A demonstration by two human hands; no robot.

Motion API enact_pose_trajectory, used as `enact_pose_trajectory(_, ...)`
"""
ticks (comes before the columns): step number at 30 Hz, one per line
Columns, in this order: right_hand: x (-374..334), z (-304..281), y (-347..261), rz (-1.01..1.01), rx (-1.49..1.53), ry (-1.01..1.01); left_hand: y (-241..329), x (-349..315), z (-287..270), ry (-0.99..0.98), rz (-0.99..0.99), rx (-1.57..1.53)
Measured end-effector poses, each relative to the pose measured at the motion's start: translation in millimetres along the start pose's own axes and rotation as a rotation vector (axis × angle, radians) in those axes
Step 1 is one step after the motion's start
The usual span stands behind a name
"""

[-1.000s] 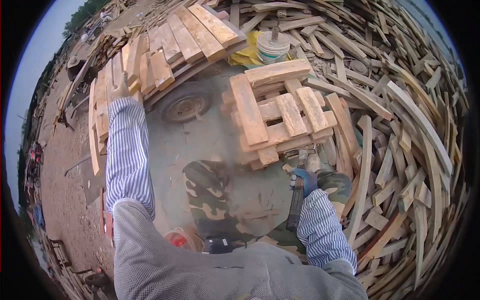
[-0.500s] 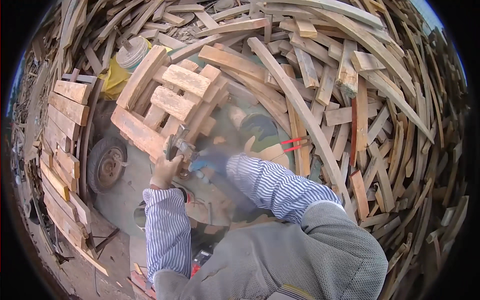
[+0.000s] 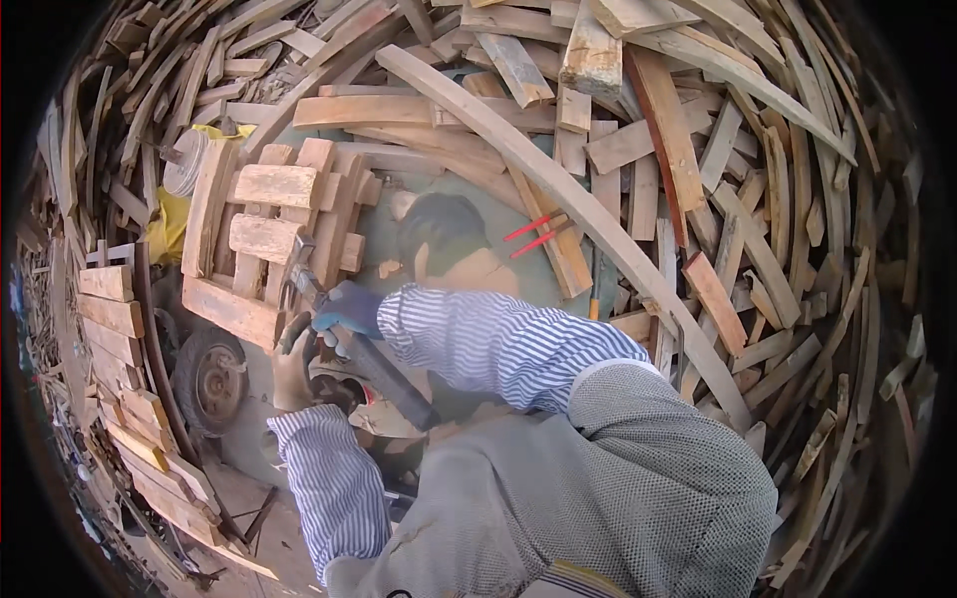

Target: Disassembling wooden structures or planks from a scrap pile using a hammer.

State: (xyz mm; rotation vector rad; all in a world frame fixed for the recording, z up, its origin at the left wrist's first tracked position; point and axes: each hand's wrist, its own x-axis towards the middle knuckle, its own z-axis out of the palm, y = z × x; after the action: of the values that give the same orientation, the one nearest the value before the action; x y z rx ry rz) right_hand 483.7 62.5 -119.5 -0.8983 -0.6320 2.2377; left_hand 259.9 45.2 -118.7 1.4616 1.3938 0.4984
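Observation:
My right hand (image 3: pixel 349 311), in a blue glove, is closed round a hammer (image 3: pixel 399 384) close to its metal head. The hammer's dark handle slants down toward my lap, and its head meets the lower right part of a small pallet-like wooden frame (image 3: pixel 274 187). This frame is made of short, rough blocks and boards. Just below its near edge is my left hand (image 3: pixel 292 371), in a pale glove with dark fingertips. The left fingers point up and look apart, beside the hammer head; I see nothing held in them.
Red-handled pliers or cutters (image 3: pixel 536 234) lie to the right. A long board (image 3: pixel 568 184) crosses the loose timber pile. At left are a wheel (image 3: pixel 211 382), a stack of slatted wood (image 3: pixel 110 317), a yellow sack (image 3: pixel 167 227) and a white bucket (image 3: pixel 184 164).
The view has shifted, so the wooden frame sits further left. My right hand, blurred before, now shows the hammer plainly. The left hand's fingers have loosened from their closed pose near the frame's edge.

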Motion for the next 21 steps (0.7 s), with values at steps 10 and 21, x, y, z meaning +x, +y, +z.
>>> enact_pose_trajectory(10,5.1,1.1,12.4,-0.085,-0.539,0.122,35.3,23.1,50.4,0.025,0.090,-0.627)
enact_pose_trajectory(21,14.3,12.5,30.4,-0.288,-0.459,0.052,62.2,-4.3,50.2,0.087,0.218,-0.190)
